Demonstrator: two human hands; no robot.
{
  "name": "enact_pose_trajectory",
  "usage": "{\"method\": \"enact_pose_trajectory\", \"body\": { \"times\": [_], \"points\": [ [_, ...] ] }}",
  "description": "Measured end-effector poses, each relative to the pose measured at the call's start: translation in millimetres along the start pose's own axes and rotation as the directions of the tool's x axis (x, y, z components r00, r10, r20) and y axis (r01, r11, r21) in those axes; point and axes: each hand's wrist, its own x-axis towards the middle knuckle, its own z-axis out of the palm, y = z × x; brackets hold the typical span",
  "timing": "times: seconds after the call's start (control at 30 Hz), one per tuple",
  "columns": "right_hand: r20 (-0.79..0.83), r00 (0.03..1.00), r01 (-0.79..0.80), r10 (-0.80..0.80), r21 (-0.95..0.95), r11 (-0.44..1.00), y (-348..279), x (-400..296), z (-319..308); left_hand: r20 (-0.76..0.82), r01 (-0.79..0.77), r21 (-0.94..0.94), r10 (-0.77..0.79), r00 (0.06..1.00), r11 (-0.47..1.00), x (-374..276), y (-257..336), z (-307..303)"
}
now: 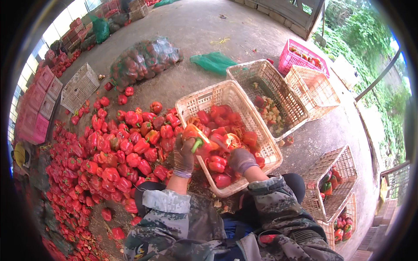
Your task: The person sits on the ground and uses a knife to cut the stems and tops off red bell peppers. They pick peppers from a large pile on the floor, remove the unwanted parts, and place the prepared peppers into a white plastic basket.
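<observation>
My gloved left hand (184, 157) grips an orange-red bell pepper (205, 148), its green stem pointing towards me. My right hand (242, 160), also gloved, is closed over the near right part of the crate. From its fingers a thin, blurred blade, apparently of a small knife (221, 143), reaches towards that pepper. Both hands are above a whitish plastic crate (261, 135), which tilts between my knees. Inside lie several red bell peppers (221, 112), and an opened one (232, 141) shows its pale inner ribs.
A large heap of red bell peppers (111, 176) covers the floor to my left. Beyond the crate, another crate (274, 88) holds pale pepper cores (269, 112). A filled mesh sack (145, 60) and green netting (214, 62) lie ahead. Stacked crates (329, 182) stand at right.
</observation>
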Motion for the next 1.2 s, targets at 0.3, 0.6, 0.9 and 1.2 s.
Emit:
{"method": "enact_pose_trajectory", "body": {
  "times": [0.3, 0.6, 0.9, 1.2],
  "points": [
    [-0.062, 0.964, 0.149, -0.258, 0.931, 0.334, -39, -37, -39, 0.398, -0.601, 0.477, 0.452, 0.798, 0.641, -17, -27, -6],
    [0.099, 0.881, 0.032, -0.463, 0.963, 0.268, -45, -22, -19, 0.519, -0.738, 0.563, 0.536, 0.666, 0.371, -23, -38, -25],
    [-0.199, 0.905, 0.335, -0.376, 0.878, 0.342, -61, -47, -26, 0.368, -0.43, 0.463, 0.274, 0.889, 0.775, -25, -13, -7],
    [-0.596, 0.682, 0.73, -0.423, 0.588, 0.349, -50, -42, -1, 0.124, 0.126, 0.035, -0.13, 0.984, 0.991, -35, -7, 10]
  ]
}}
